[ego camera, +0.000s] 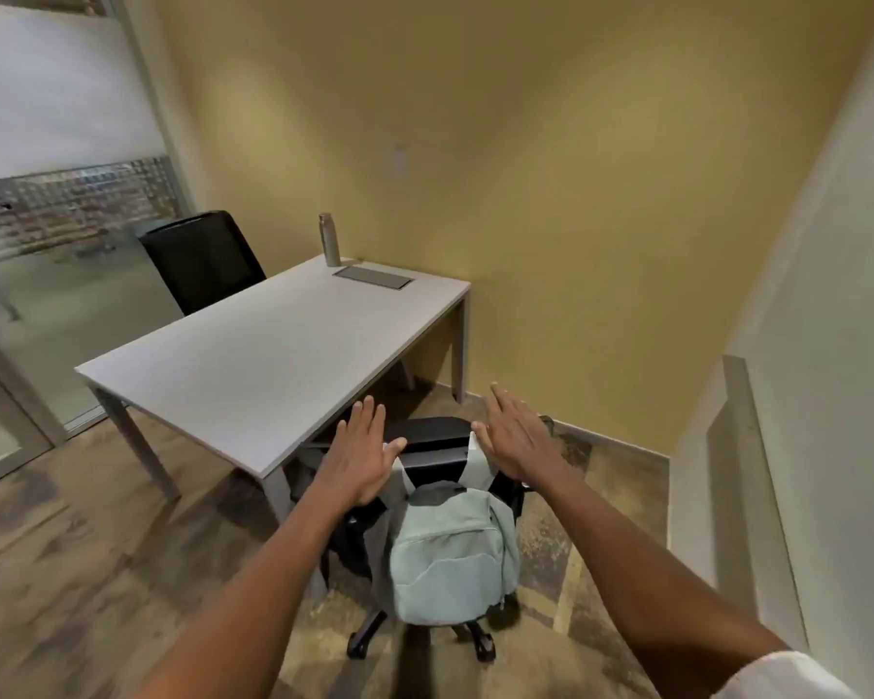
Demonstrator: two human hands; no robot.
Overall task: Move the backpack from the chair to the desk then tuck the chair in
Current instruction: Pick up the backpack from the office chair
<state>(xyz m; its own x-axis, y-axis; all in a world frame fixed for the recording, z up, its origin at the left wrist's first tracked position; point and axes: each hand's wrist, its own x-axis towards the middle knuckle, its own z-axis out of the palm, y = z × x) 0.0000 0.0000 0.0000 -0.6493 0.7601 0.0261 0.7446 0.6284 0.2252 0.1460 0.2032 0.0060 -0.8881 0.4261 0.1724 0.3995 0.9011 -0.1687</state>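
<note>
A pale green backpack (452,552) hangs by its straps from the backrest of a black wheeled chair (432,438) that stands at the near right corner of the light grey desk (253,355). My left hand (362,454) hovers over the left end of the backrest top, fingers spread, holding nothing. On the other side, my right hand (513,438) is spread flat over the right end of the backrest, just above the backpack's right strap. Neither hand grips anything. The chair's seat is hidden behind the backpack and backrest.
A metal bottle (329,240) and a grey cable hatch (373,278) are at the desk's far end. A second black chair (203,259) stands behind the desk by a glass partition (66,234). Yellow wall ahead, white wall (828,345) close on the right.
</note>
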